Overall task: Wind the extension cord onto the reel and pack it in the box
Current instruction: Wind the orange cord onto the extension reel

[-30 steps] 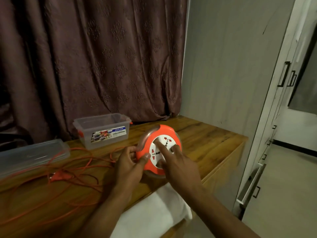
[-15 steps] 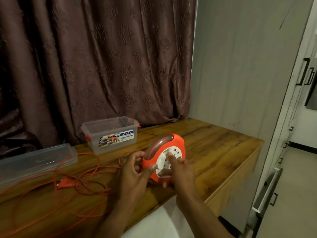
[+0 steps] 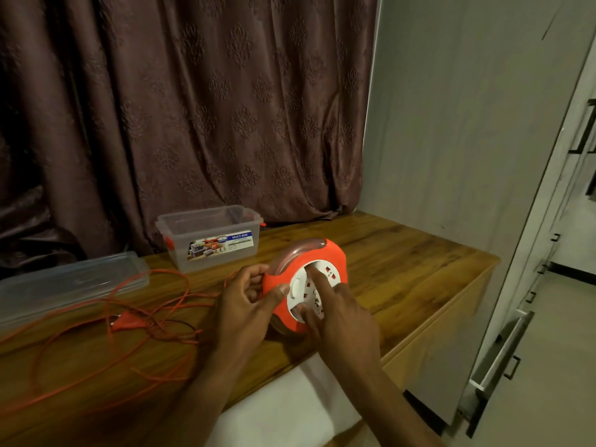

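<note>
**Orange reel held on the wooden table**

Head view: The round orange reel, white in the middle, is stood on edge on the table. Its rim is gripped by the left hand. Its white face is pressed by the right hand, with one finger held straight. The orange cord is left loose on the table. "MULTI-BOX" can be read on the clear box.

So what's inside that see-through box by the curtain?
The clear box looks empty through its walls, with its lid lying on the table beside it. The label on the front hides part of the inside, so I can't see all of it.
</note>
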